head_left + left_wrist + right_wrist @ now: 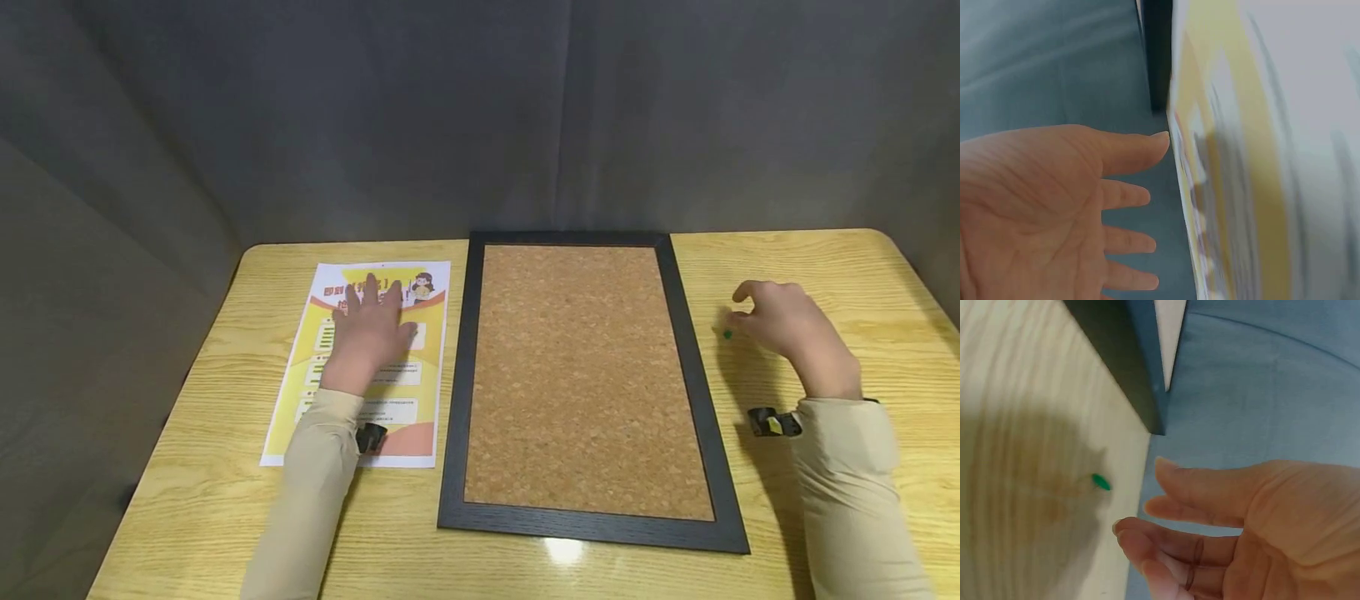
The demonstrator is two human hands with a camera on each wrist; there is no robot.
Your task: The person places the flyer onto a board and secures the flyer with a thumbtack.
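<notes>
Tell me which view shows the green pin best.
The right wrist view: the green pin lies sharp on the wood, just beyond the right hand's fingertips, untouched. The head view shows only a tiny green dot beside that hand. The left wrist view misses it.

A printed flyer [360, 367], yellow and orange with white text boxes and a small cartoon figure near its top, lies flat on the wooden table just left of the black-framed cork board [585, 383], its long edge nearly parallel to the frame. A small green pushpin [727, 334] lies on the bare table just right of the cork board's frame, near its upper half, apart from the frame; it is too small to tell its pose.
</notes>
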